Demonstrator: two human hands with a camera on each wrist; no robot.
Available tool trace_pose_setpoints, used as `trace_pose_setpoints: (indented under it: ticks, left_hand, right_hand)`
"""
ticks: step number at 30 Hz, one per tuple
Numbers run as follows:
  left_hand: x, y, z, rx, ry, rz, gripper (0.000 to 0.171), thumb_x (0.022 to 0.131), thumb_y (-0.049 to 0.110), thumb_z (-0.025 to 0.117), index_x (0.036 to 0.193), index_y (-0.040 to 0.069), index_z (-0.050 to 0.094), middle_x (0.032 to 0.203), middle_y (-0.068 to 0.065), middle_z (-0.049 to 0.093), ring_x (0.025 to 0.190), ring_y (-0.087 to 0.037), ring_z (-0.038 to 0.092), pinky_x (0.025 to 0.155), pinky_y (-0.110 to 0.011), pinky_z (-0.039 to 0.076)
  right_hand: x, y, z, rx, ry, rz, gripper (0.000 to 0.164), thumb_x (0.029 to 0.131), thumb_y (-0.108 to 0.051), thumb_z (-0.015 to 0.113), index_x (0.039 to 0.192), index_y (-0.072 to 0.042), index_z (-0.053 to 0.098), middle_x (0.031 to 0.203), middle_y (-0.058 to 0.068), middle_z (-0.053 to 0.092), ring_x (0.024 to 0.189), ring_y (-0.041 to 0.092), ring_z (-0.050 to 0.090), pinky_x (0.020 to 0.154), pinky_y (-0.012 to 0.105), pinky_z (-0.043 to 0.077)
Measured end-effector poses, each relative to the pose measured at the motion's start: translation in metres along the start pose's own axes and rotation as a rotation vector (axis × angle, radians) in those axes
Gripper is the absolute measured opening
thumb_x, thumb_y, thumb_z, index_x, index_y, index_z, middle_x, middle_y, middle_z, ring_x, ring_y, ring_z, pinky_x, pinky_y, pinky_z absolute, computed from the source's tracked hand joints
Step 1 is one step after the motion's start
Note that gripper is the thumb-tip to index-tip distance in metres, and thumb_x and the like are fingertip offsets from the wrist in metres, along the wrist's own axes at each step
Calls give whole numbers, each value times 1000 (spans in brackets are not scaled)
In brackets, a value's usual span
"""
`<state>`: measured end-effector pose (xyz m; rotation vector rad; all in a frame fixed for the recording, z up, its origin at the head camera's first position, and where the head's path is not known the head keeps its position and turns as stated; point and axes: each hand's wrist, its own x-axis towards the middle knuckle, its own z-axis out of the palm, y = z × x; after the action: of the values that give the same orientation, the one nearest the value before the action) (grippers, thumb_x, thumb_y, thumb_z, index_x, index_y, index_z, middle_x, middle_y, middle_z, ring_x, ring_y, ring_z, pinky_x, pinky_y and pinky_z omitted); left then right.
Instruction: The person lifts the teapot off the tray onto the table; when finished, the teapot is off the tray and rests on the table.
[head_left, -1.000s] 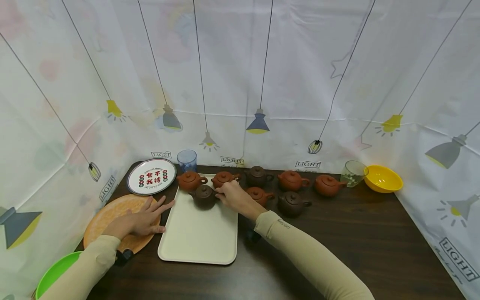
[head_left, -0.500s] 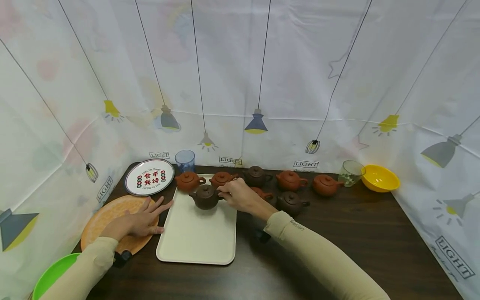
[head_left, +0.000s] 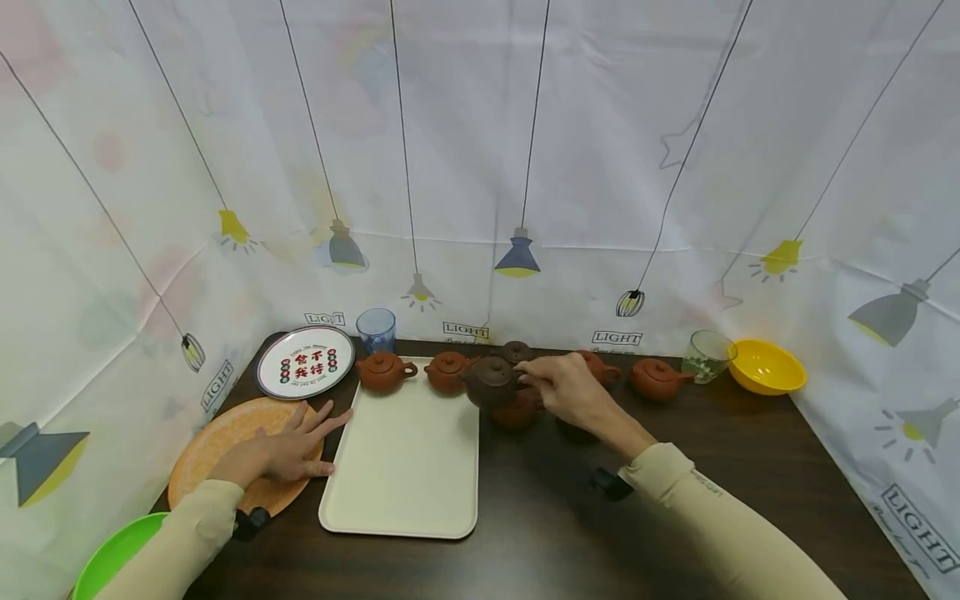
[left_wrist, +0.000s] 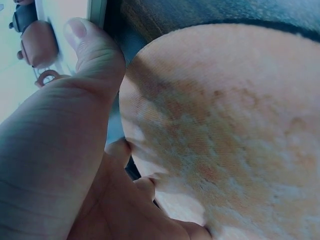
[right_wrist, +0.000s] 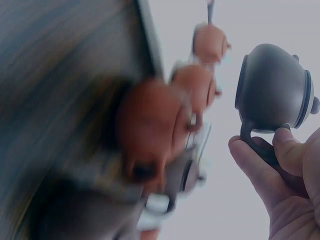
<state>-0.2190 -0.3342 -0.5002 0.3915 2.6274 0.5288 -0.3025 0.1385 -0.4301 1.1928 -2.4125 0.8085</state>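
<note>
My right hand [head_left: 570,390] pinches the handle of a dark brown teapot [head_left: 490,383], thumb and fingers round it. In the right wrist view the teapot [right_wrist: 272,87] is held up above the row of others. From the head it overlaps a reddish teapot [head_left: 513,412] and another dark teapot [head_left: 516,350] behind. My left hand [head_left: 288,454] lies with fingers spread over an orange round board [head_left: 217,437], its fingertips at the left rim of the cream tray [head_left: 405,475]. At the tray's far end sit two reddish-brown teapots, one left [head_left: 381,373] and one right [head_left: 447,372].
More teapots stand to the right, among them a reddish one [head_left: 655,380]. Beyond are a greenish glass [head_left: 707,358] and a yellow bowl [head_left: 767,368]. A printed plate [head_left: 303,363] and blue glass [head_left: 377,332] stand back left, a green dish [head_left: 112,546] front left.
My right hand has lifted the dark teapot off the tray and carried it right, past the tray's right edge. My left hand has stayed in place.
</note>
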Motion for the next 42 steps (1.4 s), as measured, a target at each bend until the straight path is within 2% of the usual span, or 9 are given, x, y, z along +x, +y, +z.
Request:
trace_pose_setpoints:
  ticks: [5,8,11,16,19,21,24,32,42]
  left_hand:
    - [-3,7,-2,29,6,-2,93,101,64,62,173,37,11,181,-22,-2,159,-62,-14,95,-102,-4]
    - [-1,-1,-1,17,16,21,92,100,66,61,173,40,10,181,-21,-3,159,-63,-15,92,-103,-5]
    - [0,-10,1,15,22,15,92,98,74,58,171,50,7,182,-16,-5,160,-60,-18,92,-103,-6]
    - [-5,0,-8,30,11,-11,93,98,73,58,171,47,8,182,-19,-3,161,-60,-14,96,-102,-5]
    - [-10,15,-14,46,-3,-19,92,101,64,62,173,35,12,180,-23,0,160,-63,-11,98,-102,-2]
    - [-9,16,-13,55,-11,-41,92,101,63,63,173,35,12,181,-23,-1,161,-61,-12,100,-101,-1]
    - [-10,17,-13,52,-10,-44,93,101,64,63,173,36,11,181,-22,-1,161,-61,-12,100,-101,-2]
    - [-3,4,-8,21,0,8,92,98,73,59,171,48,9,182,-18,-3,161,-61,-16,94,-102,-7]
    - [-8,18,-5,62,-17,-46,92,101,61,64,173,32,13,181,-22,1,161,-61,-10,100,-101,0]
  right_hand:
    - [-31,26,-35,-88,43,69,25,97,8,71,117,-2,82,101,15,84,79,25,81,58,26,56]
    - [-51,40,-53,-118,74,102,28,95,12,71,118,0,81,102,17,83,80,27,81,56,23,52]
    - [-70,54,-68,-157,110,122,29,93,14,72,118,1,81,100,17,83,81,29,81,56,20,52]
    - [-104,75,-88,-260,191,152,27,87,13,79,111,2,83,96,18,83,70,28,78,55,11,48]
    - [-127,86,-98,-305,214,179,28,84,13,81,111,4,83,95,22,83,57,14,69,50,10,39]
    - [-141,92,-103,-319,210,206,29,84,13,81,112,5,82,95,24,82,53,4,57,47,13,34]
    - [-160,102,-106,-335,204,245,29,84,13,81,113,6,81,94,24,82,54,-6,42,46,15,31]
    - [-196,125,-95,-344,177,318,26,83,10,83,109,7,82,92,24,82,50,-9,26,44,17,24]
    - [-203,132,-85,-354,155,326,27,85,12,80,112,9,80,98,28,80,51,-6,33,44,18,26]
